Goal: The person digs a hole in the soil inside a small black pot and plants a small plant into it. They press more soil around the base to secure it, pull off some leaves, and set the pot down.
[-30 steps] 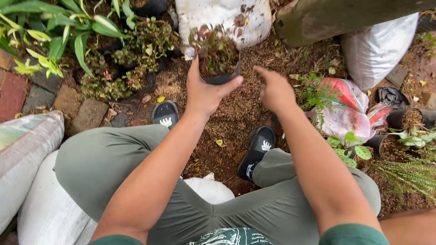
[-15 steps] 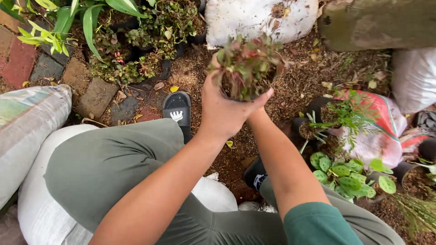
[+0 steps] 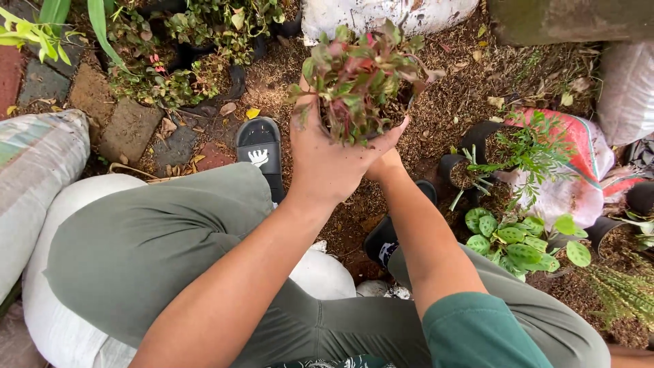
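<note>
Left hand (image 3: 327,160) wrapped closed around the small potted plant (image 3: 361,82) with red-green leaves, lifted above the mulch-covered ground (image 3: 449,116) between the knees. Right hand (image 3: 385,163) mostly hidden beneath; grip there cannot be told, seemingly propping the base. Best kept upright, supported from below, squeezed gently to spare roots and stems. Black sandal (image 3: 261,151) just left.

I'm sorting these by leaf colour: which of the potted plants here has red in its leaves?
The potted plant held up in both hands, with red-and-green leaves; those on the ground to the right are plain green.
</note>
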